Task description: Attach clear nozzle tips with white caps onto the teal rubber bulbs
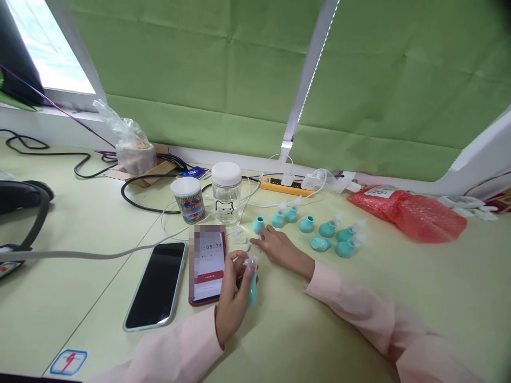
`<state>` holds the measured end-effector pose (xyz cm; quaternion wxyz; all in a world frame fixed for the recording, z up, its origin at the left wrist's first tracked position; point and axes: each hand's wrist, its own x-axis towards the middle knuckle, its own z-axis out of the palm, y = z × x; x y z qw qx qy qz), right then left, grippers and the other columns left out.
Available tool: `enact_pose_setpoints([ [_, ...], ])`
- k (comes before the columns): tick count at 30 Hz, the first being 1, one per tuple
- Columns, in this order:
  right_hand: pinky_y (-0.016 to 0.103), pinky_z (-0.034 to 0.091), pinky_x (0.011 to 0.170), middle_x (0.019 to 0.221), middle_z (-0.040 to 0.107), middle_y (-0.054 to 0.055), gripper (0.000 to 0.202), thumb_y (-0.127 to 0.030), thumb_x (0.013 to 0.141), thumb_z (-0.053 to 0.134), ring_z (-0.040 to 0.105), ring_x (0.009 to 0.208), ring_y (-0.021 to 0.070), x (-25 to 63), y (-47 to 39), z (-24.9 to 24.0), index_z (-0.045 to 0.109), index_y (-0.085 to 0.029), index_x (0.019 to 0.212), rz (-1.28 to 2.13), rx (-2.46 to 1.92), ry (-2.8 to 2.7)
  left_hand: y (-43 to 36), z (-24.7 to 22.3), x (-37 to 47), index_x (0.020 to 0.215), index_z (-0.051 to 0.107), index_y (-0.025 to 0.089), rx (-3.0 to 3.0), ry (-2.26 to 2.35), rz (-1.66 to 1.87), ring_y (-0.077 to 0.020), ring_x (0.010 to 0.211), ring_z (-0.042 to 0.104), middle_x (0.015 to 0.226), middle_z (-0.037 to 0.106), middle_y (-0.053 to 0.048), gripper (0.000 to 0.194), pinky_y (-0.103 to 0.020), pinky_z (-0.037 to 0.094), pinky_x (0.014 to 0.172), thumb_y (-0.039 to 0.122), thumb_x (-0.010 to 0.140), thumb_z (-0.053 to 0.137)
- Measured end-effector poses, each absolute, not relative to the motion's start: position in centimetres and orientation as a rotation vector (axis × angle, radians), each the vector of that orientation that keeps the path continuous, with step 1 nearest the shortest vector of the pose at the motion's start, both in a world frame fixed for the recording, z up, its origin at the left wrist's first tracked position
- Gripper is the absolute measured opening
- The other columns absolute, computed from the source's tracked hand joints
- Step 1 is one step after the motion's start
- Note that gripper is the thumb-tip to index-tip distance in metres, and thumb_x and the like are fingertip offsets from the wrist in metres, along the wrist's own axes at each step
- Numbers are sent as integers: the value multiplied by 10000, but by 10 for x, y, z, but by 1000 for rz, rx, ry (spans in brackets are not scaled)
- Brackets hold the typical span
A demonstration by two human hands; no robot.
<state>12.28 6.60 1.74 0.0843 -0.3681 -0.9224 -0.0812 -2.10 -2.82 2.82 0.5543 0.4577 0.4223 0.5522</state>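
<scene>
My left hand [233,300] is wrapped round a teal nasal aspirator [252,290], a squeeze bulb with a clear tip at its top. My right hand [279,247] reaches over small clear and white pieces [239,239] on the table, its visible fingers apart; whether a fingertip touches a piece is hard to make out. Just beyond its fingers stands a bare teal bulb [258,225] with an open neck. Another open bulb [306,224] stands to the right, and one lies on its side [320,243]. Several aspirators with clear tips [345,247] stand around them.
Left of my hands lie a lit phone [207,266] and a dark phone [157,287]. Behind them stand a patterned canister [190,202] and a clear jar [227,194]. An orange power strip [285,186], cables and a red plastic bag [411,213] lie farther back.
</scene>
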Motion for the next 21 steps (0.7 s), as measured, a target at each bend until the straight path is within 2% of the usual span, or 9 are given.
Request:
enact_pose_setpoints([
  [3, 264, 381, 529, 788, 522, 92, 191, -26, 756, 435, 461, 813, 222, 117, 72, 16, 579, -151, 778, -278, -1043, -2783, -25, 29, -23, 915, 426, 201, 1021, 1038, 1250, -111, 662, 477, 769, 491, -2, 211, -224, 399, 607, 319, 767, 521],
  [6, 266, 383, 529, 752, 526, 93, 214, -49, 782, 420, 469, 804, 212, 118, 77, 18, 561, -136, 647, -230, -1012, -2763, -22, 29, -24, 867, 499, 165, 999, 1072, 1209, -110, 616, 482, 734, 508, -3, 260, -219, 397, 561, 290, 674, 620],
  [10, 266, 418, 560, 751, 538, 67, 158, -147, 804, 453, 498, 763, 169, 129, 71, 31, 598, -147, 743, -96, -985, -2646, -18, 28, -25, 835, 545, 135, 950, 1080, 1151, -117, 567, 500, 658, 530, -7, 267, -232, 402, 540, 294, 645, 643],
  [13, 251, 463, 542, 816, 558, 48, 131, -263, 752, 554, 534, 670, 122, 139, 58, 44, 616, -172, 824, 542, -968, -2249, -17, 27, -25, 920, 521, 153, 984, 1033, 1116, -126, 583, 519, 641, 552, -8, 292, -233, 396, 550, 337, 705, 590],
  [16, 265, 500, 536, 818, 603, 45, 158, -290, 678, 627, 565, 601, 117, 144, 43, 53, 641, -169, 779, 1244, -885, -1799, -18, 27, -25, 1013, 490, 160, 1070, 982, 1033, -124, 553, 502, 592, 554, -6, 326, -221, 355, 496, 369, 765, 512],
  [18, 282, 513, 558, 785, 632, 49, 165, -278, 652, 650, 580, 584, 126, 145, 34, 55, 654, -153, 761, 1467, -875, -1633, -19, 28, -25, 1036, 507, 149, 1165, 981, 1007, -117, 536, 477, 561, 540, 3, 336, -221, 339, 498, 356, 770, 508],
  [21, 281, 523, 557, 737, 650, 51, 172, -254, 627, 672, 598, 567, 134, 142, 26, 54, 653, -137, 752, 1558, -888, -1510, -20, 31, -25, 1031, 542, 133, 1260, 1007, 1031, -112, 535, 460, 538, 521, 16, 337, -228, 349, 537, 329, 758, 527],
])
